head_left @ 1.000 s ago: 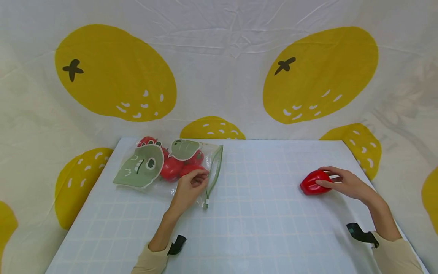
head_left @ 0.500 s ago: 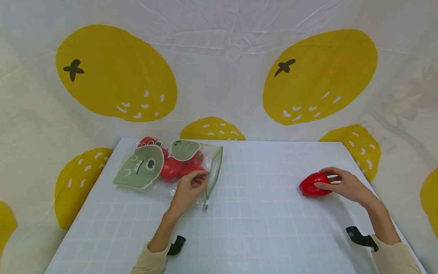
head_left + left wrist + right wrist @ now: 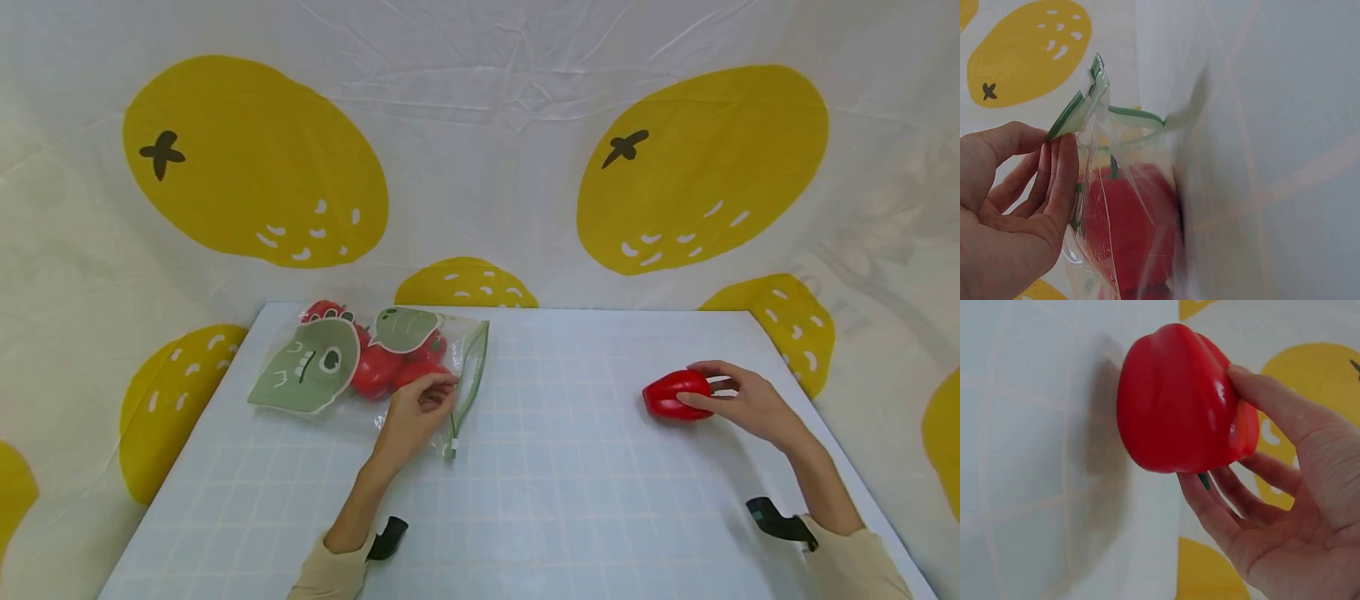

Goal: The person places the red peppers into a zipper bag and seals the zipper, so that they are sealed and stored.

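Observation:
At the right of the table, my right hand (image 3: 750,404) grips a red bell pepper (image 3: 675,395) between thumb and fingers. In the right wrist view the pepper (image 3: 1179,403) shows a gap and a shadow beside the tabletop, its green stem (image 3: 1204,481) toward the palm. My left hand (image 3: 416,417) pinches the green-edged opening of a clear zip bag (image 3: 303,367) with a green cartoon print. Through the plastic, several red vegetables (image 3: 375,372) are visible. The left wrist view has the bag's mouth (image 3: 1136,117) parted, with a red pepper (image 3: 1129,219) with a green stem inside.
A pale blue gridded tabletop (image 3: 555,500) lies under both hands. White cloth with yellow fruit prints (image 3: 255,158) hangs behind and at the sides. Black wrist cameras (image 3: 780,525) sit on both forearms.
My right hand has moved a little to the left with the red bell pepper, which has turned slightly. The left hand and the zip bag stay in place.

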`<action>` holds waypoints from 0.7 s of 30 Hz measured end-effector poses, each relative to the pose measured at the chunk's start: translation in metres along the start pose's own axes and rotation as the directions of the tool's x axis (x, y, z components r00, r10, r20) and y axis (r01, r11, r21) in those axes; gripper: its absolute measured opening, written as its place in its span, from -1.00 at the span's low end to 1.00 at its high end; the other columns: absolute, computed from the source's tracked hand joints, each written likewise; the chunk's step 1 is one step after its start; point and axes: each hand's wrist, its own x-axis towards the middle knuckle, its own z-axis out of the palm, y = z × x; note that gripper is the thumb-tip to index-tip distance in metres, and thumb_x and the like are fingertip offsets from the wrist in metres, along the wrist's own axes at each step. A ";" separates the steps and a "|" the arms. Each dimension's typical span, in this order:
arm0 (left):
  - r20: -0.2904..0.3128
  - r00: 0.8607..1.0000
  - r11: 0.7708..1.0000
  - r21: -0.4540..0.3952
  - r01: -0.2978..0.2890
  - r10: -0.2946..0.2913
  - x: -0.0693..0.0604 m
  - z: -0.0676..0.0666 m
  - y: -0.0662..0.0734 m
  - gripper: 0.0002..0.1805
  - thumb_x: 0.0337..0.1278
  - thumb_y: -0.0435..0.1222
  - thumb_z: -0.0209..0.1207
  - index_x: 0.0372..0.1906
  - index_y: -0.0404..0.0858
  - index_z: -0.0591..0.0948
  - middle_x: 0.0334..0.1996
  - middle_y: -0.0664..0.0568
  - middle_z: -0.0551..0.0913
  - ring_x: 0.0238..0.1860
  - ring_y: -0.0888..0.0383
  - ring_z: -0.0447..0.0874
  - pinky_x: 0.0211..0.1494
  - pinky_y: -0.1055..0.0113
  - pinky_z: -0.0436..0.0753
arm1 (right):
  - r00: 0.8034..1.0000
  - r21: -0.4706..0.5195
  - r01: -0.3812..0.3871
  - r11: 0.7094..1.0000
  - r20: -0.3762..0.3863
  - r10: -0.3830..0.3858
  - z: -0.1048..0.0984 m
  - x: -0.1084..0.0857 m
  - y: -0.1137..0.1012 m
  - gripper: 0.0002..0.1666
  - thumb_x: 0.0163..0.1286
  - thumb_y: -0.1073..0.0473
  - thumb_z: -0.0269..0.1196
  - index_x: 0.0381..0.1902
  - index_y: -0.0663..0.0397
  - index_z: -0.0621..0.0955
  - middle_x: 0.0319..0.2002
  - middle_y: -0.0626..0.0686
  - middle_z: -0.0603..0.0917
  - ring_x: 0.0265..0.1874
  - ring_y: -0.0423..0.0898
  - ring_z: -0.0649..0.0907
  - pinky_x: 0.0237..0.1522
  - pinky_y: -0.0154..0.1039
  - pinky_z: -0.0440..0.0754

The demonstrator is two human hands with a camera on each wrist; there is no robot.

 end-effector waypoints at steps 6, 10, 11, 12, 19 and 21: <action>0.000 1.000 1.000 0.007 -0.007 0.007 0.000 0.000 0.001 -0.72 0.24 -0.44 0.36 0.05 -0.28 0.73 -0.16 -0.02 0.74 -0.14 0.06 0.69 -0.04 0.47 0.70 | 0.998 0.052 0.018 0.998 -0.061 -0.015 0.006 0.004 -0.007 -0.14 0.37 -0.15 0.39 0.43 0.20 0.39 0.28 0.37 0.49 0.20 0.33 0.47 -0.22 -0.33 0.71; -0.003 1.000 1.000 0.009 -0.014 0.014 0.000 0.000 0.000 -0.72 0.24 -0.44 0.36 0.05 -0.29 0.73 -0.16 -0.03 0.74 -0.14 0.06 0.69 -0.04 0.49 0.69 | 0.992 0.075 0.046 0.996 -0.119 -0.037 0.012 0.007 -0.013 -0.15 0.37 -0.12 0.40 0.44 0.21 0.38 0.29 0.37 0.48 0.20 0.34 0.46 -0.26 -0.43 0.67; -0.004 1.000 1.000 0.009 -0.016 0.016 0.000 0.000 0.000 -0.72 0.24 -0.44 0.36 0.05 -0.29 0.73 -0.16 -0.03 0.74 -0.14 0.06 0.69 -0.04 0.50 0.69 | 0.990 0.079 0.054 0.995 -0.135 -0.043 0.014 0.008 -0.015 -0.15 0.37 -0.11 0.40 0.44 0.21 0.38 0.29 0.37 0.48 0.19 0.35 0.47 -0.26 -0.44 0.66; -0.005 1.000 1.000 0.008 -0.017 0.017 0.000 0.000 0.000 -0.72 0.24 -0.44 0.36 0.05 -0.29 0.73 -0.16 -0.03 0.74 -0.15 0.06 0.69 -0.04 0.50 0.69 | 0.987 0.083 0.061 0.995 -0.152 -0.048 0.016 0.008 -0.017 -0.15 0.37 -0.11 0.41 0.44 0.21 0.39 0.29 0.37 0.48 0.18 0.35 0.48 -0.27 -0.46 0.65; -0.005 1.000 1.000 0.000 -0.021 0.021 0.000 0.001 -0.001 -0.72 0.24 -0.46 0.35 0.05 -0.30 0.73 -0.16 -0.04 0.75 -0.15 0.05 0.70 -0.05 0.51 0.68 | 0.957 0.107 0.112 0.988 -0.280 -0.078 0.033 0.014 -0.029 -0.17 0.34 -0.05 0.44 0.43 0.17 0.41 0.30 0.31 0.49 0.17 0.24 0.50 -0.21 -0.66 0.54; -0.003 1.000 1.000 -0.002 -0.019 0.019 0.000 0.001 0.000 -0.72 0.24 -0.46 0.35 0.05 -0.29 0.73 -0.16 -0.03 0.75 -0.15 0.05 0.70 -0.05 0.51 0.69 | 0.947 0.111 0.123 0.986 -0.311 -0.083 0.038 0.017 -0.032 -0.17 0.34 -0.04 0.45 0.43 0.15 0.42 0.31 0.29 0.49 0.18 0.21 0.50 -0.18 -0.69 0.50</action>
